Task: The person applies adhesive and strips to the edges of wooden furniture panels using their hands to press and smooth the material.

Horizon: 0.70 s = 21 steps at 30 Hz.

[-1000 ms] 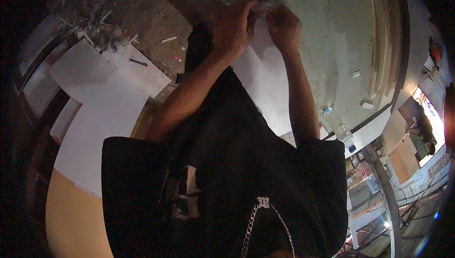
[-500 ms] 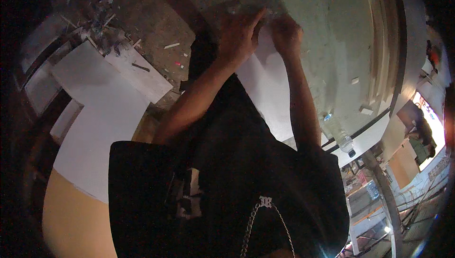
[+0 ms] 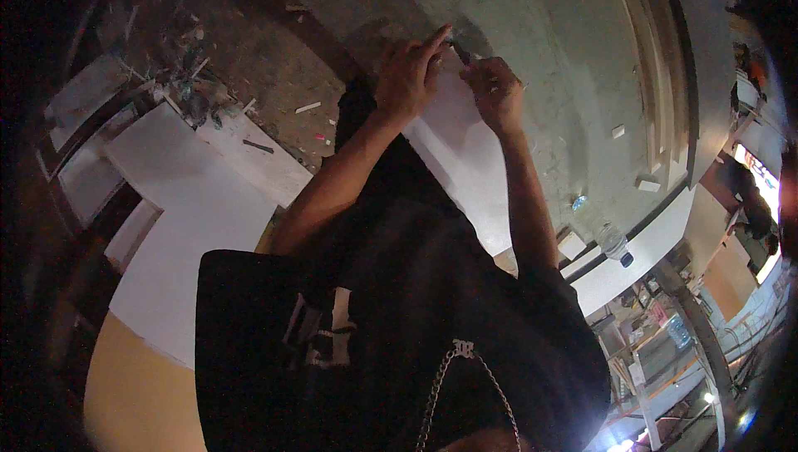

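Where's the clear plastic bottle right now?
In the head view, the clear bottle lies right of the person's right forearm, with a small pale block between them.

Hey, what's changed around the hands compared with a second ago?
The right hand has drawn back toward the body from the white panel's far tip, away from the left hand, whose index finger now points out straight. A slim dark item now shows by the right hand; its grip is unclear. The view shifted slightly. The clear bottle stayed put.
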### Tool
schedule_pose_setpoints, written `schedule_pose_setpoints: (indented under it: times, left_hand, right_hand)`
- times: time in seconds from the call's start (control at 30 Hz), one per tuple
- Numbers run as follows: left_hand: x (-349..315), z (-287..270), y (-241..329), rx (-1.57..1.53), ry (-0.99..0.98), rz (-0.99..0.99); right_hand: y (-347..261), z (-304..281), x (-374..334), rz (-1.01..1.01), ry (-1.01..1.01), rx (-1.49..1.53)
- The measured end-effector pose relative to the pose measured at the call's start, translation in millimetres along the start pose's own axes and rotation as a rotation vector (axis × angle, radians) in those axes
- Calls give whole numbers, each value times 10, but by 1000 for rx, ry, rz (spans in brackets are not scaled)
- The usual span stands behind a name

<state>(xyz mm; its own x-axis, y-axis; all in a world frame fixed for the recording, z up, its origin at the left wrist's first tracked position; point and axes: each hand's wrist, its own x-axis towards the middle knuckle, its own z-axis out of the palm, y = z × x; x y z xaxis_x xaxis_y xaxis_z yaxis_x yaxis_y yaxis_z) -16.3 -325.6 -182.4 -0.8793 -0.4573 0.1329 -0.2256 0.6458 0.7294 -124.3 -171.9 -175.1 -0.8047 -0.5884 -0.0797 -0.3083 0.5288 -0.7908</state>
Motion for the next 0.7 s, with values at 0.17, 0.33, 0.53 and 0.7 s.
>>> schedule_pose_setpoints:
  times: [0.17, 0.33, 0.53, 0.7]
  left_hand:
    - [9, 9, 39, 75, 30, 34]
    - [-3, 23, -55, 17, 42, 22]
    - [-13, 75, -37, 23, 45, -61]
    - [39, 59, -86, 28, -18, -92]
  right_hand:
    - [-144, 201, 248, 24, 136, -15]
    - [-198, 184, 229, 277, 7, -51]
    - [-185, 258, 334, 195, 42, -102]
    - [-165, 233, 366, 201, 20, -22]
